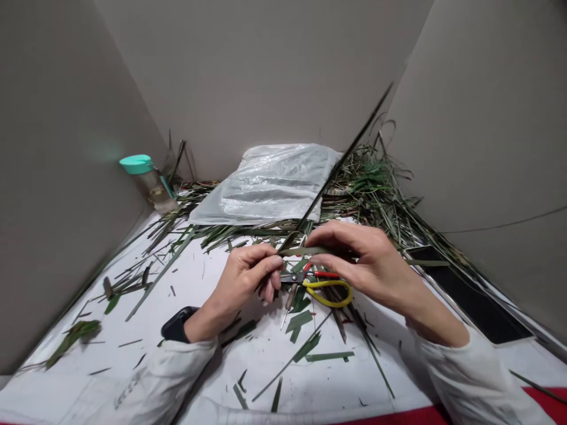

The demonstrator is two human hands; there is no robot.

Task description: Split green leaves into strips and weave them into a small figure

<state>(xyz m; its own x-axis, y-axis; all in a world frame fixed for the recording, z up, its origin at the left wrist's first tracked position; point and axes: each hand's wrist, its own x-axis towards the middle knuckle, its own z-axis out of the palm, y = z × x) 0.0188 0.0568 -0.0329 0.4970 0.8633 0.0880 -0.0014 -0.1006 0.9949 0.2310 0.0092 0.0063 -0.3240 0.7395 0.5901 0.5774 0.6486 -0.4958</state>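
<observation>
A long green leaf strip (297,252) is stretched between my two hands above the table. My left hand (254,274), with a dark watch at the wrist, pinches it between thumb and fingers. Thumb and fingers of my right hand (361,257) close around the strip from the other side. From near the left fingertips a dark leaf blade (349,152) rises steeply to the upper right. Beneath the hands lie scissors with one red and one yellow handle (330,293), their blades partly hidden by my left fingers. A thin pointed tool (290,300) lies beside them.
Cut leaf scraps (299,320) litter the white tabletop (177,378). A clear plastic bag (274,183) covers part of a leaf heap (372,183) at the back. A bottle with a turquoise lid (136,164) stands back left. A dark flat tablet-like panel (473,301) lies right; grey partitions enclose the table.
</observation>
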